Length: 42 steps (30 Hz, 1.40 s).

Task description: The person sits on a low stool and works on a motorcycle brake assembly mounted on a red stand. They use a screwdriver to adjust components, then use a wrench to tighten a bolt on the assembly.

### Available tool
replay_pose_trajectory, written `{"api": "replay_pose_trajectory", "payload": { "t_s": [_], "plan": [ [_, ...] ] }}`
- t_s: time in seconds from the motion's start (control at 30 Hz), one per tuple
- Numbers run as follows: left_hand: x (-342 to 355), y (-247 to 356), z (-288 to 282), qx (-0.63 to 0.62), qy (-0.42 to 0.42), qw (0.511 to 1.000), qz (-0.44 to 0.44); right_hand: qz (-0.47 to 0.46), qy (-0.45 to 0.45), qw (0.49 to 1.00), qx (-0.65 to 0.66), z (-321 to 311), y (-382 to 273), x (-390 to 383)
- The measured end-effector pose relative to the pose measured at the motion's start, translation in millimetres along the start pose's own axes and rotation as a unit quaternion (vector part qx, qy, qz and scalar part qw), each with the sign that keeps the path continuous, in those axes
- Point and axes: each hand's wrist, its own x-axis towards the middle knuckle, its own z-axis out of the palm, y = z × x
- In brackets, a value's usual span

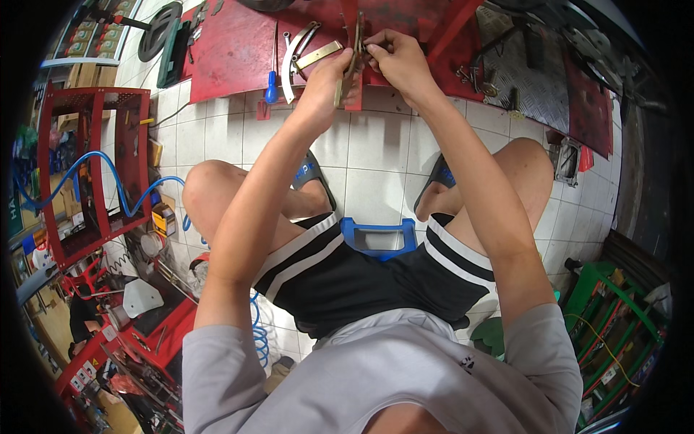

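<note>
Near the top of the head view, my left hand [327,85] grips a narrow brass-coloured metal strip [338,92] held roughly upright beside a red metal upright. My right hand [402,64] has its fingers curled against the strip's upper part, pinching something small that I cannot make out. To the left on the red work surface [228,58] lie a blue-handled screwdriver [272,87], curved pale metal pieces [290,64], a flat brass-coloured bar [318,55] and small metal parts.
A tread plate [520,90] holds hardware at right; a green case [171,50] lies upper left. A red rack [54,123] with a blue hose [101,155] stands left, a green frame [600,311] lower right. A blue stool [379,246] sits between my legs on floor tiles.
</note>
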Motion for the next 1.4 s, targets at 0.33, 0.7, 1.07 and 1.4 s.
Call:
{"api": "replay_pose_trajectory", "payload": {
  "t_s": [0.33, 0.7, 1.07, 1.4],
  "plan": [
    [18.5, -20.1, -9.6, 0.114, 0.057, 0.990, -0.051, -0.042, 0.026, 0.993, -0.109, 3.0, 15.9, -8.8],
    [13.3, -13.6, -9.4, 0.228, 0.039, 0.973, -0.002, 0.111, 0.038, 0.986, 0.122, 10.9, 15.1, -12.0],
    [9.5, -7.8, -9.4, 0.132, 0.010, 0.991, 0.014, 0.043, 0.024, 0.998, 0.049, 7.0, 10.3, -10.7],
    [8.2, -9.4, -0.7, 0.235, 0.076, 0.969, 0.009, 0.112, 0.027, 0.988, 0.102, 8.0, 20.3, -10.5]
  ]
}}
